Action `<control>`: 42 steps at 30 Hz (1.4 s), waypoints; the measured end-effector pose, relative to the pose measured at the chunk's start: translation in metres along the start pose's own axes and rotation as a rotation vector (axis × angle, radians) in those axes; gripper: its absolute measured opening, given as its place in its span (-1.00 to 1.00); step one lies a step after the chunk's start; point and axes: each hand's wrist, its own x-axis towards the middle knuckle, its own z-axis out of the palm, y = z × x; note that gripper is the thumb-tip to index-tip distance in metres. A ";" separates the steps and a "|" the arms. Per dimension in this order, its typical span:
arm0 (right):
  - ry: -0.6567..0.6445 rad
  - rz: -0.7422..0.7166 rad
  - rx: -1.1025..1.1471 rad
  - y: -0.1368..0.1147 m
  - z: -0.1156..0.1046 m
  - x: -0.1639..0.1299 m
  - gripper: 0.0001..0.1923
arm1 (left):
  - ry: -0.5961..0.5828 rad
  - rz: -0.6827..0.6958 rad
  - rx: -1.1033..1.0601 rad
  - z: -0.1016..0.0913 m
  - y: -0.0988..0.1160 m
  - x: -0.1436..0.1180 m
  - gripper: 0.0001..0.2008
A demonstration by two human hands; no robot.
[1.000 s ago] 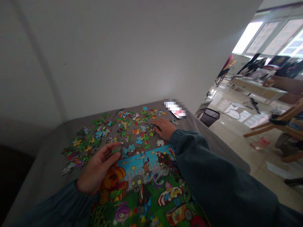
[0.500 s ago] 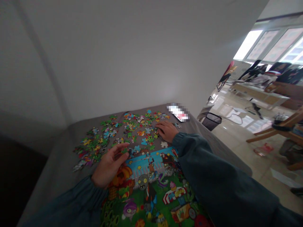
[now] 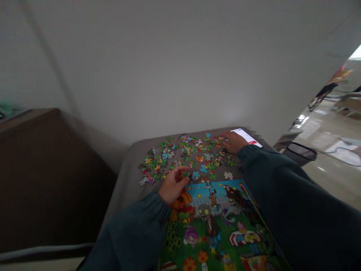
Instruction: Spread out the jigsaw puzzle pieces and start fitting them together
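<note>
My left hand [image 3: 173,184] is at the upper left corner of a picture board [image 3: 208,226] printed with cartoon zombies and plants. Its thumb and fingers are curled around a small green puzzle piece [image 3: 185,174]. Farther out, my right hand [image 3: 234,142] rests low over the right end of the scattered puzzle pieces [image 3: 188,149], fingers stretched out and touching them. Part of what lies beneath those fingers is hidden. Loose blue pieces [image 3: 203,168] and a pale piece [image 3: 228,175] lie just beyond the board's top edge.
A lit phone [image 3: 246,136] lies at the back right of the grey cloth-covered table [image 3: 126,177], close to my right wrist. Behind stands a white wall [image 3: 169,75]. A dark brown cabinet [image 3: 42,169] is on the left. A black wire bin [image 3: 301,152] sits at right.
The view has turned left, so the table appears farther right. My right hand has moved farther back across the pieces, toward the phone. My left hand stays by the board's corner.
</note>
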 end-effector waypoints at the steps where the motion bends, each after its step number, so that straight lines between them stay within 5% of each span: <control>1: -0.010 0.006 0.000 -0.001 0.004 0.002 -0.64 | -0.001 0.001 -0.002 0.000 -0.001 0.000 -0.58; 9: -0.110 0.051 -0.003 -0.018 0.036 0.005 -0.49 | -0.039 0.013 -0.024 0.000 -0.003 -0.001 -0.59; 20: -0.020 -0.368 0.175 -0.122 0.048 -0.033 -0.53 | -0.069 0.011 -0.029 0.000 -0.003 -0.004 -0.59; 27: -0.054 -0.364 0.154 -0.119 0.060 -0.050 -0.58 | -0.071 0.000 -0.001 -0.002 -0.001 -0.005 -0.56; 42: 0.076 -0.452 -0.053 -0.122 0.039 -0.055 -0.74 | -0.036 0.013 0.023 -0.007 0.008 -0.009 -0.58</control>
